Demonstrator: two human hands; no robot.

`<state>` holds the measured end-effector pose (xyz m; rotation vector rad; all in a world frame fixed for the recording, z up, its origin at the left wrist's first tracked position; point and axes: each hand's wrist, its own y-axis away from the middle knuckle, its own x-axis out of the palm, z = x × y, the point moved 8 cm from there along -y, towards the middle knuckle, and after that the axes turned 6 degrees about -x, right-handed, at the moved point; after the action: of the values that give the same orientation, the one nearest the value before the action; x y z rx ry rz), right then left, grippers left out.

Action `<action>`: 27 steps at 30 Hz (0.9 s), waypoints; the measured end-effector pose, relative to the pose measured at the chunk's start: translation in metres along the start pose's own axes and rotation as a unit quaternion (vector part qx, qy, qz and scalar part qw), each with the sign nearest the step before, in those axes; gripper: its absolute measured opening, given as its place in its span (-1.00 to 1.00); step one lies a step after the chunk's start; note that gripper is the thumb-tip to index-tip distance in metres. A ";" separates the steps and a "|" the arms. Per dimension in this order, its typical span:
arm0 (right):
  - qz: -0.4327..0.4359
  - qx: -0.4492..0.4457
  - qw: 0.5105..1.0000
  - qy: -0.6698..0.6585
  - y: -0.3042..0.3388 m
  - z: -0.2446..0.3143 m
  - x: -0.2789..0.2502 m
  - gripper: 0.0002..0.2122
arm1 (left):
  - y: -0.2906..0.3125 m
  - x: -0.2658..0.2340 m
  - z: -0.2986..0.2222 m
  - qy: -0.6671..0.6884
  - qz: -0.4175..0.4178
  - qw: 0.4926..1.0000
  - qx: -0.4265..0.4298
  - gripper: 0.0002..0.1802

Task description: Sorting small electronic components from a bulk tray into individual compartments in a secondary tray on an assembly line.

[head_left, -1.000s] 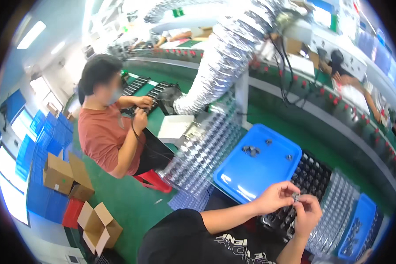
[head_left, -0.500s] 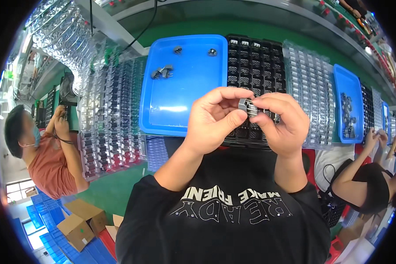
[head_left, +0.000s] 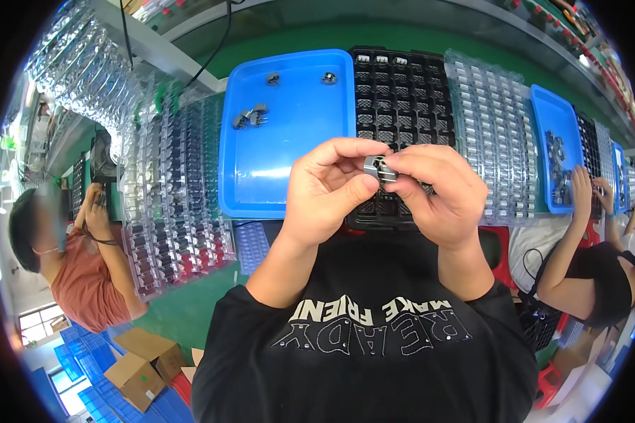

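Observation:
Between both hands is a small grey block-shaped part (head_left: 374, 168) with a metallic side, too small to name exactly. My left hand (head_left: 328, 190) pinches its left side with thumb and index finger. From the right, the fingertips of my right hand (head_left: 444, 194) grip the metallic side. Both hands are above the near part of a black compartment tray (head_left: 404, 95), partly hiding it. That tray holds three light metallic parts (head_left: 382, 59) in its far row. To the left, a blue tray (head_left: 261, 185) contains several small grey parts (head_left: 250, 116) near its far end.
Right of the black tray lies a clear blister tray (head_left: 490, 134) filled with metallic pieces. Farther right are another blue tray (head_left: 559, 158) with parts and a co-worker's hands (head_left: 584, 187). At left are clear trays (head_left: 176, 183) and another co-worker (head_left: 88, 268). Cardboard boxes (head_left: 134, 381) stand lower left.
My hands and the grey part appear slightly farther left, along with the whole view shifting. On the right, a co-worker's hand has moved to the edge of the far blue tray.

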<state>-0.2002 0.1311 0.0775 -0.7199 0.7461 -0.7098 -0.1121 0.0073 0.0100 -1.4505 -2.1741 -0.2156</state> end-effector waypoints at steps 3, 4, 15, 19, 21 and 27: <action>-0.008 -0.003 1.000 -0.006 0.000 -0.004 0.001 -0.77 | -0.004 -0.002 0.002 0.006 0.004 1.000 0.003 -0.60; -0.014 -0.005 1.000 -0.005 0.000 -0.004 0.000 -0.77 | -0.004 0.000 0.001 0.002 0.008 1.000 0.003 -0.60; -0.011 0.172 0.974 -0.146 0.011 -0.052 0.005 -0.84 | -0.016 -0.003 0.000 -0.110 -0.059 0.991 0.053 -0.58; 0.099 0.300 0.920 -0.233 0.011 -0.089 0.026 -0.93 | -0.024 -0.019 0.004 -0.329 -0.078 0.939 0.057 -0.58; 0.163 0.304 0.933 -0.098 -0.002 -0.112 0.019 -0.93 | -0.035 -0.026 -0.016 -0.487 -0.119 0.865 0.007 -0.54; 0.205 0.107 0.897 0.377 -0.048 -0.231 -0.016 -0.93 | -0.035 -0.151 -0.036 -0.821 -0.244 0.507 -0.094 -0.61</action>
<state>-0.4055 0.0449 -0.0016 -0.0426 1.4528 -0.6606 -0.0867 -0.1452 -0.0288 -0.9070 -4.0816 1.4393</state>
